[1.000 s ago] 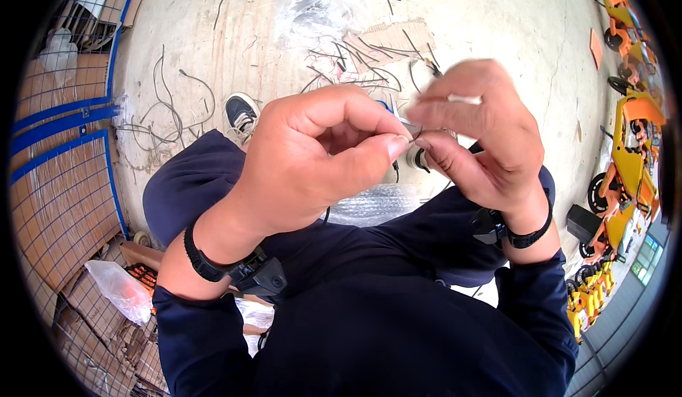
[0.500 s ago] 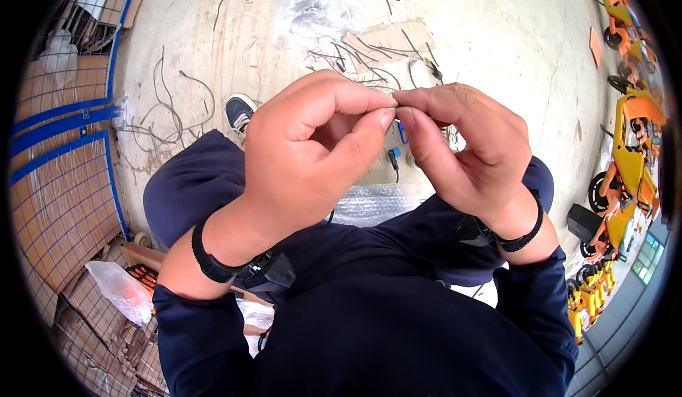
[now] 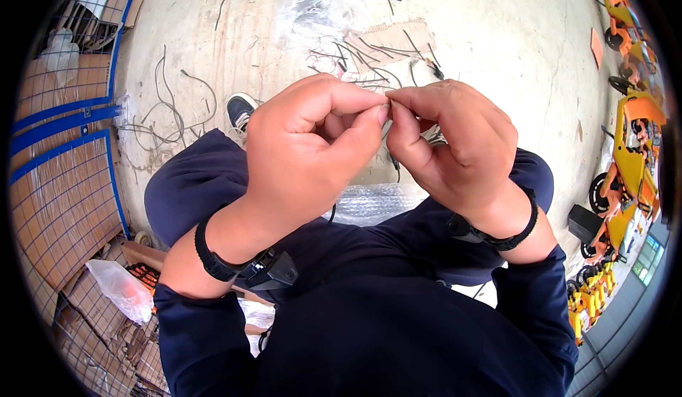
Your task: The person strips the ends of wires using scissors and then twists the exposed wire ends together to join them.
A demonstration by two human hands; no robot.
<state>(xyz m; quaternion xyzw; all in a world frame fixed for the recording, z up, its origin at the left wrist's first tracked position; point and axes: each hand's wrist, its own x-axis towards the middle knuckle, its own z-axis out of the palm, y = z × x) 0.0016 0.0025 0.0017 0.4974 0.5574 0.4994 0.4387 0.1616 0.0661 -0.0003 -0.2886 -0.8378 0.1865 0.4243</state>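
My left hand [image 3: 305, 141] and my right hand [image 3: 458, 141] meet fingertip to fingertip in front of me, above the floor. On each, thumb and forefinger are pinched together. Whatever lies between the tips is hidden or too small to make out. Just beyond the hands, several dark cut cables [image 3: 369, 56] lie over a torn piece of cardboard [image 3: 401, 38]. Part of a thin black cable [image 3: 395, 162] shows below the right fingers. A black strap [image 3: 206, 251] circles my left wrist, and another strap [image 3: 526, 230] my right wrist.
Clear plastic film [image 3: 316, 9] lies on the concrete floor ahead. Loose cable loops [image 3: 174, 116] are at the left, near my shoe [image 3: 241, 109]. A blue wire-mesh cage [image 3: 110, 176] holds cardboard along the left. Yellow-orange wheeled machines [image 3: 629, 162] line the right. Bubble wrap [image 3: 376, 201] lies between my legs.
Both hands have shifted slightly left, the right one more. The right thumb has bent and drawn in under its forefinger. The fingertips remain together.
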